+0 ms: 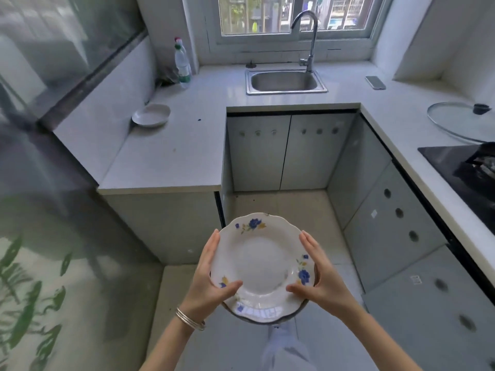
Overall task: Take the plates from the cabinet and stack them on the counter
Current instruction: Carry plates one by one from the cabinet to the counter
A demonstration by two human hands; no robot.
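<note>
Fingers (211,253) of our left hand (209,279) and right hand (321,279) clamp opposite rims of the plate (261,266), keeping it level for carrying.

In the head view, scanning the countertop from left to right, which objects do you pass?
White plate → plastic bottles → sink with faucet → phone → glass pot lid → black stovetop. The flowered plate is off the counter, held by both hands.
</note>
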